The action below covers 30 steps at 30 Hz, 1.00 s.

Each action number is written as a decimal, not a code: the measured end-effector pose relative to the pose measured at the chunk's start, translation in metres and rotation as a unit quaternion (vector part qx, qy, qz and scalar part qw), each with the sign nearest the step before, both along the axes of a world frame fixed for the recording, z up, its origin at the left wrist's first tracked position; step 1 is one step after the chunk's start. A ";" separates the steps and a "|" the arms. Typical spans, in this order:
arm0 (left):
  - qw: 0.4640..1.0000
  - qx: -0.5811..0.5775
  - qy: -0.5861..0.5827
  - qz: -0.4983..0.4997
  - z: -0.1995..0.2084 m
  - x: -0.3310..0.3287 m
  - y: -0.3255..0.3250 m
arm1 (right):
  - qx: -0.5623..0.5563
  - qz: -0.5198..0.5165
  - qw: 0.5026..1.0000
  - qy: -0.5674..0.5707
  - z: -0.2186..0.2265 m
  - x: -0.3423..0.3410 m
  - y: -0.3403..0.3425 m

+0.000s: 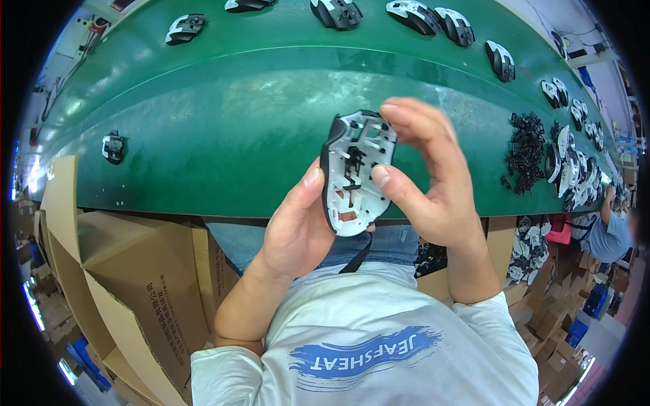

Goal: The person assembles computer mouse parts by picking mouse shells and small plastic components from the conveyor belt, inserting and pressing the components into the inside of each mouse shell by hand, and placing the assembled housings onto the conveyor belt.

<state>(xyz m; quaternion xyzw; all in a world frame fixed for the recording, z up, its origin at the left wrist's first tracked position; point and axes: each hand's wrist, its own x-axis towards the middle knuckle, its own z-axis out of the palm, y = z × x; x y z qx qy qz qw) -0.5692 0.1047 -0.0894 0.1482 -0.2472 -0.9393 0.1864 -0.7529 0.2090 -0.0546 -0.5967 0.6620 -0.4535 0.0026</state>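
Note:
A computer mouse shell is held up above the table's near edge, its white hollow inside facing me and its rim black. A small black plastic part sits in the middle of the hollow. My left hand grips the shell's left side, thumb on the edge and fingers hidden behind. On the other side, the thumb of my right hand presses on the inner right wall. Its index finger bends over by the top right corner, slightly blurred.
Along the far side of the green table stand several black-and-white mouse shells. To the right lie a pile of small black parts and a heap of shells. Left is an open cardboard box; far right, another person.

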 end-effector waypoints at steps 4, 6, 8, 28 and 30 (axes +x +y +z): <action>0.999 0.038 -0.007 -0.031 0.006 0.002 -0.001 | 0.014 0.036 0.946 -0.322 -0.014 0.008 0.003; 0.992 -0.080 -0.091 -0.025 0.010 0.003 0.002 | 0.047 0.011 0.959 -0.281 -0.014 0.007 0.004; 0.991 -0.081 -0.096 -0.051 0.012 0.005 -0.003 | 0.042 0.015 0.952 -0.304 -0.017 0.008 0.001; 0.882 -0.469 0.037 -0.040 0.009 0.017 0.019 | -0.135 0.273 0.903 -0.303 -0.038 -0.014 0.031; 0.853 -0.517 0.058 -0.032 0.010 0.016 0.016 | -0.135 0.262 0.927 -0.233 -0.033 -0.017 0.033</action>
